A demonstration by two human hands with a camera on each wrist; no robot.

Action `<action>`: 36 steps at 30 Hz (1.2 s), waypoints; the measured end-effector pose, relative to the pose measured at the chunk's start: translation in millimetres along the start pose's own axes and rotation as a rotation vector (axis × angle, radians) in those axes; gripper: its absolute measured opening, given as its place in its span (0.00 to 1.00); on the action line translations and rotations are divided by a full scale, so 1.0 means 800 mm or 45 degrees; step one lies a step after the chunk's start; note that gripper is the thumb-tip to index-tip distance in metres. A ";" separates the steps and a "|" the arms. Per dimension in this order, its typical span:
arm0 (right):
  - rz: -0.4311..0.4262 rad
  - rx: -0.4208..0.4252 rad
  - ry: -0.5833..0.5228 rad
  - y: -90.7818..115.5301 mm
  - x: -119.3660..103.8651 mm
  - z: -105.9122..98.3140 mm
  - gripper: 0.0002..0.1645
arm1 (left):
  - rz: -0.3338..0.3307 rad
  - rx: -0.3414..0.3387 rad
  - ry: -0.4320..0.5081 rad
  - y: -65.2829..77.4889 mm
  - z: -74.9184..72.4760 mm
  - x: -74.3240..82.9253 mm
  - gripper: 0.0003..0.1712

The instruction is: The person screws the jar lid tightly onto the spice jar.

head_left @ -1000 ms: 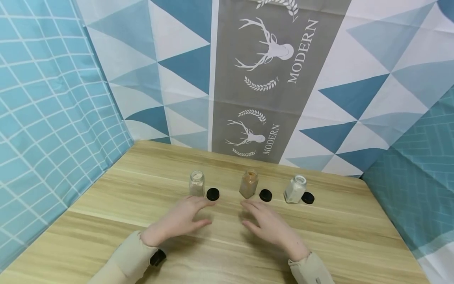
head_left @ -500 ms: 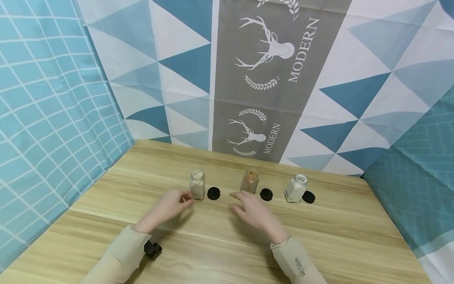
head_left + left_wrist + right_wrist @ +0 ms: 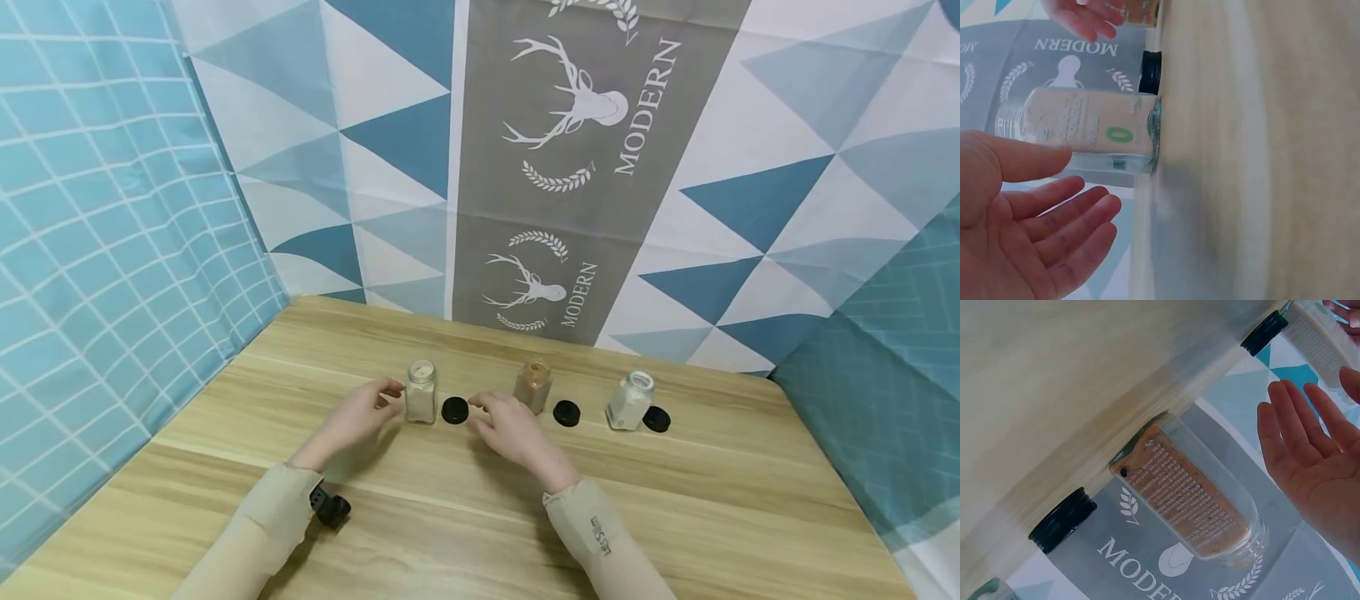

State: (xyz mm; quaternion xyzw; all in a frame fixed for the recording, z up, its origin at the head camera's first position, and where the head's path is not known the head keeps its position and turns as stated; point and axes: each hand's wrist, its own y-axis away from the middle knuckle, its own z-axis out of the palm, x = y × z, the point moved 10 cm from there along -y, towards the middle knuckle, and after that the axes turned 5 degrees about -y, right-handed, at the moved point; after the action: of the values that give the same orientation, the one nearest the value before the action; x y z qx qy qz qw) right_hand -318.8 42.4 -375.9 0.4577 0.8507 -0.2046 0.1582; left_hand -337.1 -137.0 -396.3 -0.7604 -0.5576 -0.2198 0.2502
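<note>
An uncapped glass spice jar (image 3: pixel 422 398) of pale beige powder stands upright on the left. My left hand (image 3: pixel 354 418) is beside its left side, fingers loosely bent and holding nothing; in the left wrist view the thumb (image 3: pixel 1035 159) overlaps the jar's lower edge. Just right of that jar lies a black screw cap (image 3: pixel 454 410). My right hand (image 3: pixel 512 427) hovers at the cap's right, its fingers (image 3: pixel 1297 425) relaxed and nothing in them. Behind the right hand stands an open jar of orange-brown powder (image 3: pixel 534 385), partly covered by it in the head view.
A second black cap (image 3: pixel 567 412) lies right of the orange-brown jar. Farther right is an open jar of white powder (image 3: pixel 630 402) with its own cap (image 3: pixel 657 418) close by. The wood-grain table (image 3: pixel 435 533) ends at a patterned cloth backdrop (image 3: pixel 397 192).
My left hand has drawn back left and up to the side of the beige jar. The right hand has moved left, from in front of the orange-brown jar to near the left cap.
</note>
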 end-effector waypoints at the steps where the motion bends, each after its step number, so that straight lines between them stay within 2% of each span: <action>1: 0.000 -0.003 0.002 -0.002 -0.001 0.000 0.19 | 0.009 -0.015 0.021 -0.001 0.001 0.000 0.21; 8: 0.025 -0.051 0.056 -0.021 0.001 0.004 0.21 | -0.013 -0.112 0.148 -0.009 0.003 -0.007 0.32; 16: 0.124 -0.173 0.060 -0.042 0.005 0.018 0.25 | -0.015 -0.164 0.180 -0.017 0.000 -0.015 0.40; 21: 0.134 -0.236 0.110 -0.053 0.002 0.031 0.26 | -0.009 -0.180 0.194 -0.019 0.001 -0.017 0.40; 28: 0.147 -0.277 0.107 -0.060 0.006 0.048 0.27 | 0.063 -0.213 0.235 -0.020 0.012 -0.010 0.39; 36: 0.100 -0.282 0.125 -0.065 -0.002 0.052 0.25 | 0.050 -0.218 0.317 -0.022 0.019 -0.012 0.35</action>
State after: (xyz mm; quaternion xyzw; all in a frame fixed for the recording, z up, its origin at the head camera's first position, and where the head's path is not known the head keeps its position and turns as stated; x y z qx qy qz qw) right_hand -358.5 -5.0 -400.6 0.4796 0.8563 -0.0804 0.1739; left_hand -355.9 -129.7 -411.7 -0.7565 -0.4867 -0.3543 0.2558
